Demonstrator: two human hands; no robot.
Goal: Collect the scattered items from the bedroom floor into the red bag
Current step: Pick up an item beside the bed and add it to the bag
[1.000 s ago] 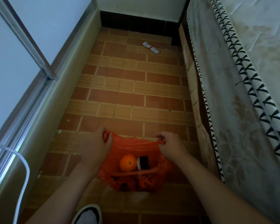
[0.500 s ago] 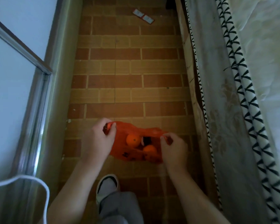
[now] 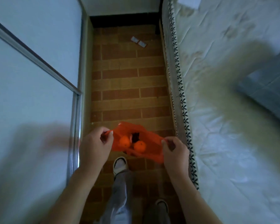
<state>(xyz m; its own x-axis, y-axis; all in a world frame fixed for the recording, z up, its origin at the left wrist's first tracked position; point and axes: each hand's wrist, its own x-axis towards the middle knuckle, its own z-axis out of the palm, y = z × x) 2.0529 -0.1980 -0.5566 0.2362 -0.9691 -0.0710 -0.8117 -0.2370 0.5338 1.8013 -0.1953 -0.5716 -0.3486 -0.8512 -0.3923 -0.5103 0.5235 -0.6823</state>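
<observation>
Presently held: red bag [image 3: 137,139], lower centre of the frame, raised off the brick-patterned floor [image 3: 128,81] and stretched open between two hands.

Left hand [image 3: 94,147]: fingers and thumb pinch the bag's left rim. Right hand [image 3: 175,152]: fingers pinch the right rim. Neither hand holds anything else.

Contents: two oranges [image 3: 140,146] side by side, touching or nearly so; one dark item [image 3: 135,136] just behind them, too blurred to identify.

Outstanding: small flat packets [image 3: 138,42], white with a red edge, on the floor at upper centre, near the dark skirting and well apart from the bag. By this count the collection looks nearly done, with these the only loose items in view.

Handling note, as a judgement: carry the bag forward with both rims level so the oranges do not roll out. On arrival, one hand should keep the mouth open while the other gathers the packets, which lie flat and may need a fingernail under an edge.

Clearance: narrow corridor. Sliding glass door frame [image 3: 74,110] bounds the left; mattress edge with black-and-white trim [image 3: 181,94] bounds the right. Open floor runs straight ahead, unobstructed up to the packets. Person's feet in slippers [image 3: 120,164] stand directly below the bag.
</observation>
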